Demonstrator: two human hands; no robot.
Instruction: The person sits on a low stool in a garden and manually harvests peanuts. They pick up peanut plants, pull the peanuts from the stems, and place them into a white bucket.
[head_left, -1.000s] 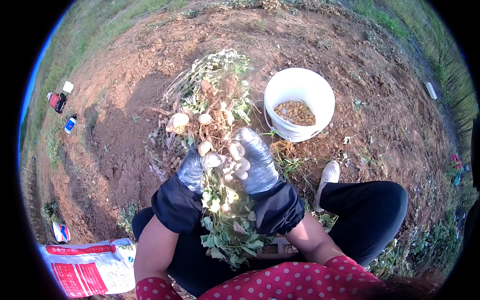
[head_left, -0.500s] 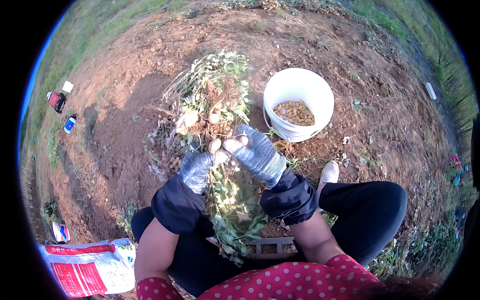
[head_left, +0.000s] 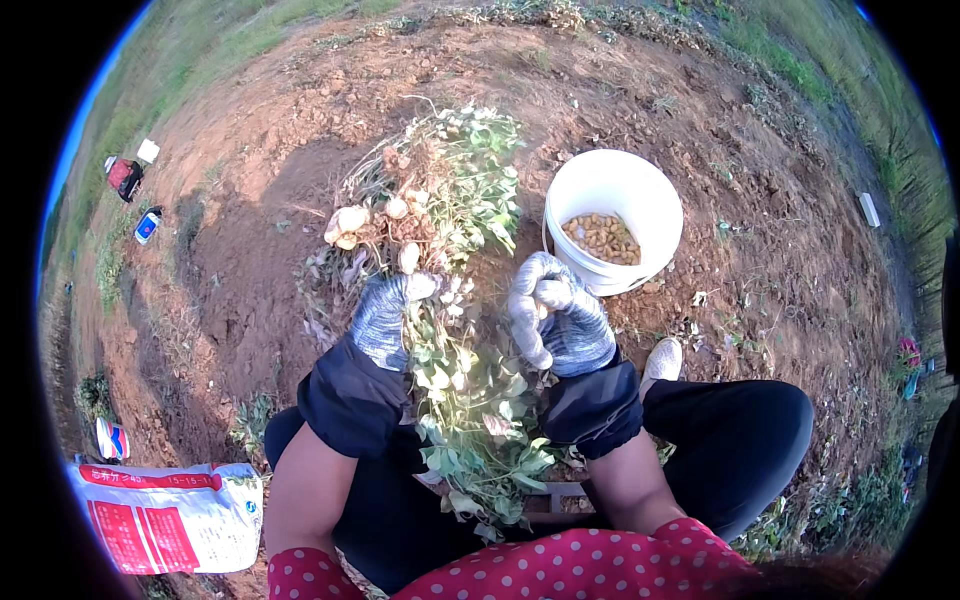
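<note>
Peanut plant [head_left: 455, 355]: leafy, pale green going yellowish, a few leaves dry-looking; stems tangled, foliage hanging toward the person's lap between the knees. Root end points away from the person, reddish brown and stringy, with plump pale pods [head_left: 348, 222] clustered on it, plus smaller whitish ones near the grip. Plant is held above the soil [head_left: 250, 265], in front of a leafy heap [head_left: 490, 165] on the ground; exact border between the two hard to tell

Left hand [head_left: 385, 315]: closed round the plant just below the root end, thumb toward the pods. Right hand [head_left: 552, 310]: off the plant, near the bucket, fingers curled in toward the thumb, roughly half closed; small tan bit shows at the fingertips, cannot tell if it is a pod

Counts: two hands, both in grey knit gloves; two dark sleeve covers [head_left: 592, 410]; one held plant; at least four big pale pods on its roots; one white bucket [head_left: 600, 185], right of the plant, with a pile of loose tan pods [head_left: 603, 240] inside, too many to count; one red-and-white sack [head_left: 235, 525], lower left; one blue-and-white container [head_left: 147, 227] and one red-and-black bag [head_left: 122, 178], far left; one pale shoe [head_left: 663, 360] below the bucket
</note>
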